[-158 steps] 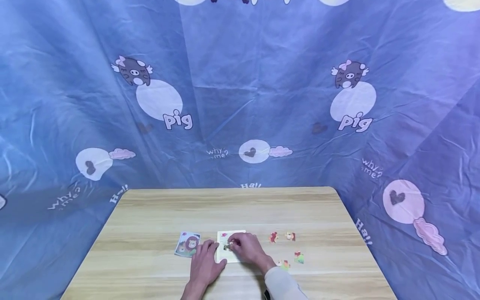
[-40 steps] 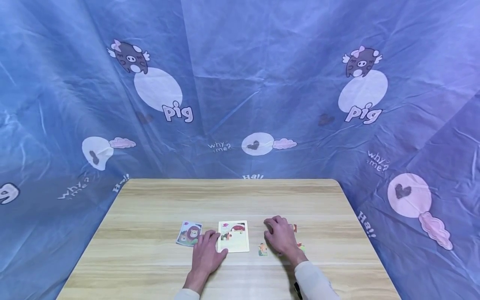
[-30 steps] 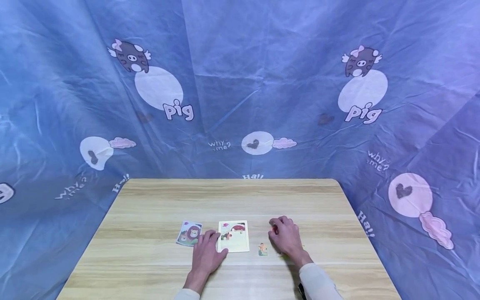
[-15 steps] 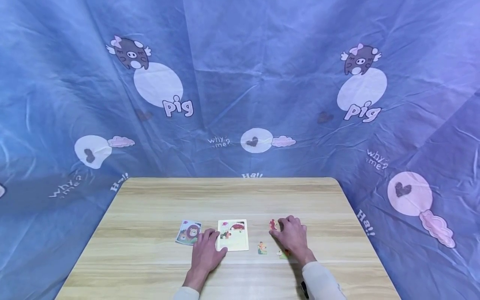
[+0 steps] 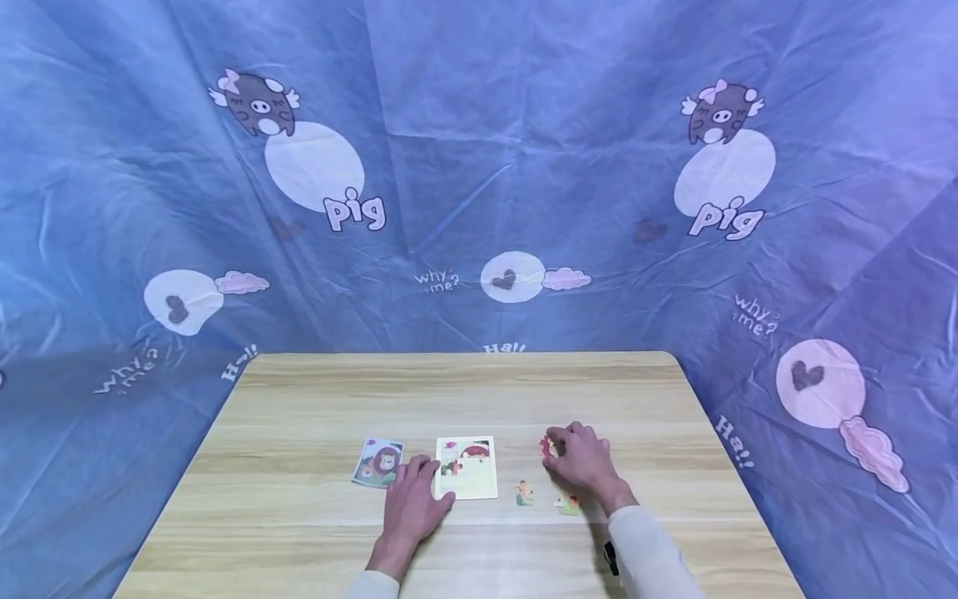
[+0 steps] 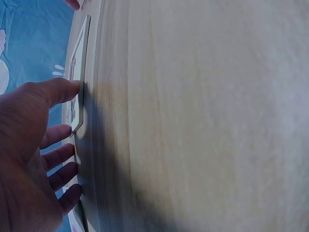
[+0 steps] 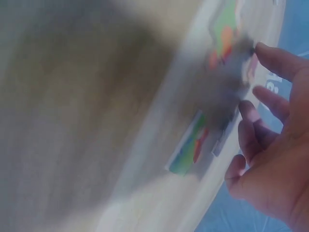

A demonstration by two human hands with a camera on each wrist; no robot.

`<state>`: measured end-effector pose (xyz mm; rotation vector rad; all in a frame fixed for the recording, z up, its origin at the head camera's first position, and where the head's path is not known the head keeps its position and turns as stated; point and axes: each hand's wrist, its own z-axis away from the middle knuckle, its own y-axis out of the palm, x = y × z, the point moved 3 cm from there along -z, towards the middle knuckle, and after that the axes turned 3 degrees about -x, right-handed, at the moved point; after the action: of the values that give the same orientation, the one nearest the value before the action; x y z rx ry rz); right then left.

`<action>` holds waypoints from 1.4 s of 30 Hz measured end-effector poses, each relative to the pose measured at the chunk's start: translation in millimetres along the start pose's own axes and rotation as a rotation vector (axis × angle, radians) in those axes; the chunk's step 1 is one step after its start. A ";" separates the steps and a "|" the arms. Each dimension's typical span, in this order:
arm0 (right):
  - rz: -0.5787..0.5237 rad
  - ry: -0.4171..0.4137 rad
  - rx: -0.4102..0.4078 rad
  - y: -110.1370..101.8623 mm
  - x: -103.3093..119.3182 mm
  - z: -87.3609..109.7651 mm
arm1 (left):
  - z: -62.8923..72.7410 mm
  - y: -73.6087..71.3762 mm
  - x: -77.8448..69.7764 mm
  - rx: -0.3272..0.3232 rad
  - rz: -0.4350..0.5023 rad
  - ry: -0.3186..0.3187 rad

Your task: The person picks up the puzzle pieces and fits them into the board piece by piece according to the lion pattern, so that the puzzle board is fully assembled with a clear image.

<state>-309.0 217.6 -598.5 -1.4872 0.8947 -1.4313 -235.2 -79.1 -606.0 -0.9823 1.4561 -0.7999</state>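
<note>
My left hand (image 5: 412,506) rests with its fingers spread at the left edge of a pale puzzle tray (image 5: 485,487); the thumb touches the tray's edge in the left wrist view. Part of a lion picture fills the tray's upper and left areas. To the right, the thumb and forefinger of my right hand (image 5: 584,459) pinch a red and cream puzzle piece (image 5: 547,448), low over the table. In the right wrist view, that piece (image 7: 249,71) shows between the two fingertips, blurred. The table under the right palm is partly hidden.
A loose orange and green puzzle piece (image 5: 524,493) lies between tray and right hand. Another green piece (image 5: 567,504) lies nearer the right wrist. A lion picture card (image 5: 374,464) sits left of the tray on the wooden table (image 5: 314,399). Blue printed cloth (image 5: 449,191) hangs behind.
My right hand has gone from the tray to the loose pieces at the right, and its fingertips have closed in on the red piece. More picture shows in the tray. The left hand has stayed.
</note>
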 end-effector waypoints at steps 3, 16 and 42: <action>0.003 -0.003 0.034 -1.2 -2.0 -2.8 | -1.4 -0.4 0.0 0.000 -0.002 0.002; -0.091 0.021 0.063 -3.3 1.3 -14.4 | -5.8 -2.3 -0.1 -0.009 0.020 0.013; -0.381 -0.003 -0.061 14.5 23.4 -9.9 | -13.7 -3.0 7.5 0.011 0.014 0.030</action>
<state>-316.0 189.6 -603.5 -1.7736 0.6814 -1.6834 -248.3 -87.8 -604.8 -0.9551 1.4816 -0.8148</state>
